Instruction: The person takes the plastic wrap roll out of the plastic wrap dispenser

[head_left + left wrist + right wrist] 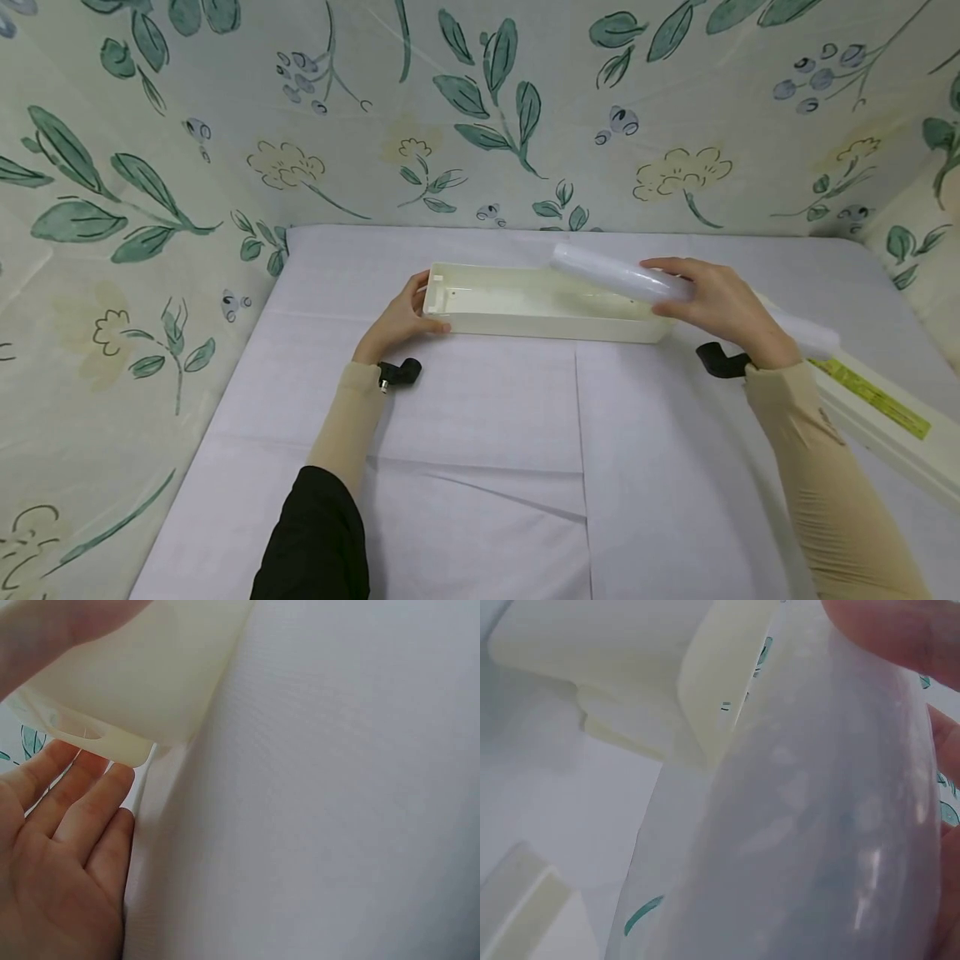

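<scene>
A long, cream plastic box [547, 327] with an open top lies on the white cloth in the head view. My left hand [396, 323] grips its left end, thumb at the front corner and fingers around the end. In the left wrist view, fingertips touch the box's lower edge [112, 746]. My right hand [723, 308] holds a shiny, translucent roll of plastic film [618, 273] between thumb and fingers. The roll slants above the box's right half, and its other end shows beyond the right wrist. In the right wrist view, the film roll [817, 795] fills much of the picture.
To the right lies a long cream piece [918, 454], perhaps a lid, with a yellow-green label strip [873, 398]; my right forearm partly covers it. A floral-patterned curtain [480, 125] hangs behind and beside the table [480, 417], which has a white cloth.
</scene>
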`<state>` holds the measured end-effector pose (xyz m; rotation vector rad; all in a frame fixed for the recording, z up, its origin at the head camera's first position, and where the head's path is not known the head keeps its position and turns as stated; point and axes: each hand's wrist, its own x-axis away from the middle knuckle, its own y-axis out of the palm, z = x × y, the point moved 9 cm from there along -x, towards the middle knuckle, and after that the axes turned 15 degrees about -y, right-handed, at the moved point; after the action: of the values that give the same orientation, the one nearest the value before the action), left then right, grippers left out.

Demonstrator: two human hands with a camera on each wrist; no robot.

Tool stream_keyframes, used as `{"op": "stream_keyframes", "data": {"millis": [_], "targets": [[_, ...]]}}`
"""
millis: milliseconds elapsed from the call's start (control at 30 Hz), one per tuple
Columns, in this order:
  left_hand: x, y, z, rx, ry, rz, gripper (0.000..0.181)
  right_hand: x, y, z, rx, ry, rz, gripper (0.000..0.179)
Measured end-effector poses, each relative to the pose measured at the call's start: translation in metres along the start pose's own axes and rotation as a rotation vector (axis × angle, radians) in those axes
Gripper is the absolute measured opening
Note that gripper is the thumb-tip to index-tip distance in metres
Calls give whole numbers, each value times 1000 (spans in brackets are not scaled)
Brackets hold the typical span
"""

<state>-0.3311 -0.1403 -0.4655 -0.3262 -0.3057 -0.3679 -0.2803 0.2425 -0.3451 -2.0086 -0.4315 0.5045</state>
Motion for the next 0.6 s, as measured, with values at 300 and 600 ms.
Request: {"op": "stream_keyframes", "data": {"millis": [300,600], "targets": [[1,0,1,5,11,-2,102,9,-5,5,-8,3,17,58],[2,1,2,16,3,-5,103,17,-10,11,1,12,24,58]]}}
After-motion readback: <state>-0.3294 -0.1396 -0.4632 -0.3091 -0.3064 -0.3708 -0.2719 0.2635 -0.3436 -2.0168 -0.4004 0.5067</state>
